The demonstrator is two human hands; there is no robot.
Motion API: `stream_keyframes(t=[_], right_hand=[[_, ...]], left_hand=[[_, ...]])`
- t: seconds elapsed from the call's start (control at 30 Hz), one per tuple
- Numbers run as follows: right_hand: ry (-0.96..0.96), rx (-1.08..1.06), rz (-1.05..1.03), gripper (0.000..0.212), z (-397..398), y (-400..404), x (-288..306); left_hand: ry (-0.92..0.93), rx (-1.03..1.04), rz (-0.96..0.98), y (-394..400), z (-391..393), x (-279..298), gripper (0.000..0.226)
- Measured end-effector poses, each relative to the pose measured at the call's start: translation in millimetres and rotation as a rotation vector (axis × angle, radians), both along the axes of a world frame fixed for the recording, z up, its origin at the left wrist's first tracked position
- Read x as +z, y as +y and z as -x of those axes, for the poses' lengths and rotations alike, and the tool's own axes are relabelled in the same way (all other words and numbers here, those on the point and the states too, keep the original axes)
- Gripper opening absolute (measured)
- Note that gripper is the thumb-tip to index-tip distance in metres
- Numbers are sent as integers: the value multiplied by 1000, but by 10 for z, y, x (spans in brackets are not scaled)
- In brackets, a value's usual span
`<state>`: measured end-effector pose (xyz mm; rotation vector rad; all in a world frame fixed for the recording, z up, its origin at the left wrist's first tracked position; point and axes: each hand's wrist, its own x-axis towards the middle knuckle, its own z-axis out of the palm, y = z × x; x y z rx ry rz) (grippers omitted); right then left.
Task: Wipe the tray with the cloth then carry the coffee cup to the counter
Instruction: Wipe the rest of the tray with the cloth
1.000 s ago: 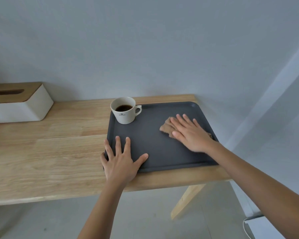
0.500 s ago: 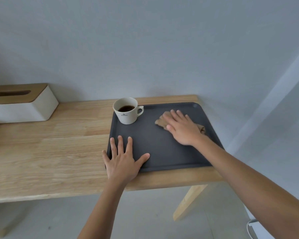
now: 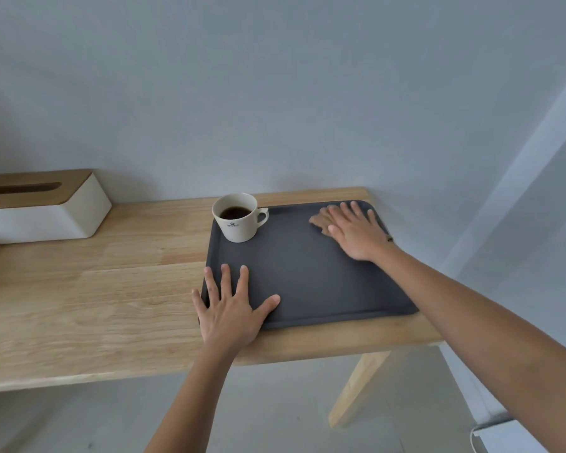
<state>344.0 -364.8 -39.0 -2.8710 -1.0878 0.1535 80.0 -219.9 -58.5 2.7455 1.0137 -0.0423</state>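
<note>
A dark grey tray [image 3: 307, 279] lies at the right end of a wooden table. In its far left corner stands a white coffee cup [image 3: 239, 219] holding dark coffee, handle to the right. My right hand [image 3: 356, 232] presses flat on a small brown cloth [image 3: 319, 220] in the tray's far right corner; most of the cloth is hidden under the palm. My left hand [image 3: 231, 310] lies flat with spread fingers on the tray's near left corner, holding nothing.
A white tissue box with a wooden lid [image 3: 43, 207] stands at the back left of the table [image 3: 95, 289]. A grey wall runs right behind the table. The table's right edge lies just beyond the tray, with a slanted wooden leg [image 3: 356, 387] below.
My right hand has slid the cloth from the tray's right middle toward its far right corner. My left hand has stayed on the near left corner.
</note>
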Motion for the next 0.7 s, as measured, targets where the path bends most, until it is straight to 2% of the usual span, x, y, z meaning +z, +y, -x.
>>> stream_keyframes(t=[0.1,0.2,0.4,0.47,0.57,0.63,0.7], right_hand=[[-22,-156,-4,58,-86,95,-49],[7,-202,-62,59,57,148,-67],[60,-17,-52,58,718,-126,-98],[155,75,-62,57,853,-246,-54],[426,68,-342,52,864,-590,241],[397,44,-437,48,794,-918,377],[347,71,-331,50,773,-1177,386]], left_hand=[[0,8,-7,1,-5,-3,95],[0,13,-20,-13,-11,-20,95],[-13,20,-13,-13,-24,-37,94],[-19,15,-6,-18,-24,-21,93],[-6,1,9,-11,-7,10,92],[-5,1,23,-19,-2,20,91],[-64,-7,37,-51,-16,35,86]])
